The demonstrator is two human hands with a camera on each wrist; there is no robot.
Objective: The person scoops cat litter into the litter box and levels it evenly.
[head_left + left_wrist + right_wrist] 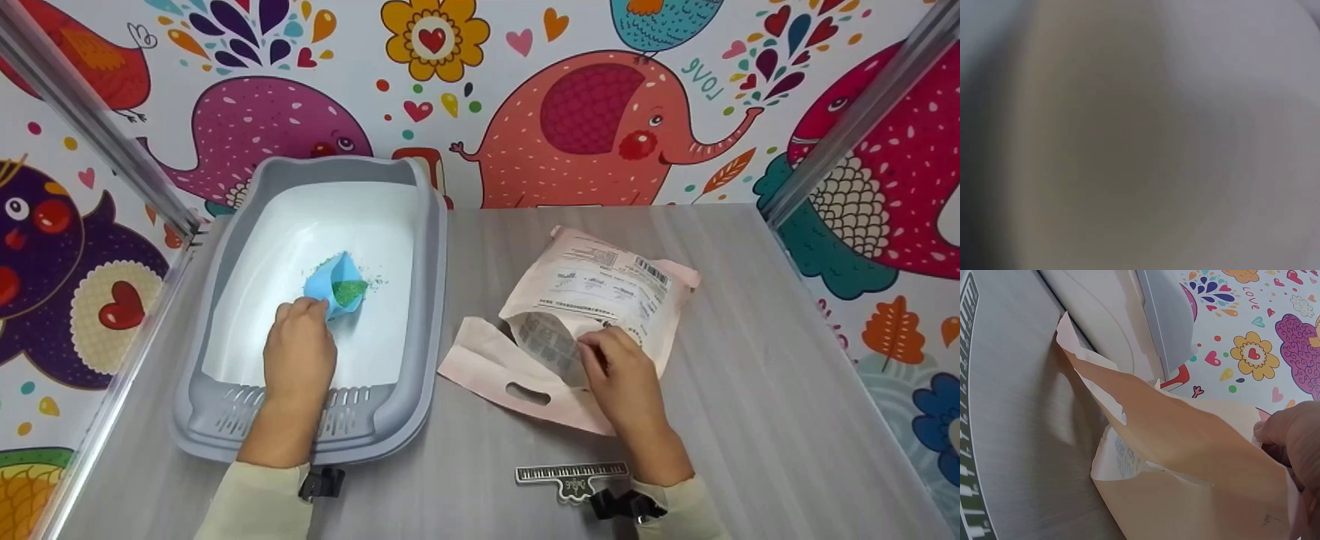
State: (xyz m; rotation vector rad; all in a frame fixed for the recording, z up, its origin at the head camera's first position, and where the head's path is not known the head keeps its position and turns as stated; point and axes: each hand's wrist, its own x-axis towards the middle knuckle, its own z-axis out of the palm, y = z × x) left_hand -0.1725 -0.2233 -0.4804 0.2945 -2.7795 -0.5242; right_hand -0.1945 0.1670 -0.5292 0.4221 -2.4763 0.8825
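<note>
Left grip [301, 351] pinches the blue scoop [319, 283] of green granules [348, 295] inside the tray [435, 300]; right grip [626, 384] pinches the mouth of the pink bag [600, 274] on the worktop [765, 390]. Risk: tipping the scoop could scatter granules; tugging could tear the bag.

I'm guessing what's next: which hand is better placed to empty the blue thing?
Probably the left hand: it grips the blue thing holding green bits, inside the grey-rimmed tray. The right hand pinches the pink bag.

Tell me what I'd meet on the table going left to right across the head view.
Gray tray's left rim → left hand → blue container → tray's right rim → pink bag.
</note>
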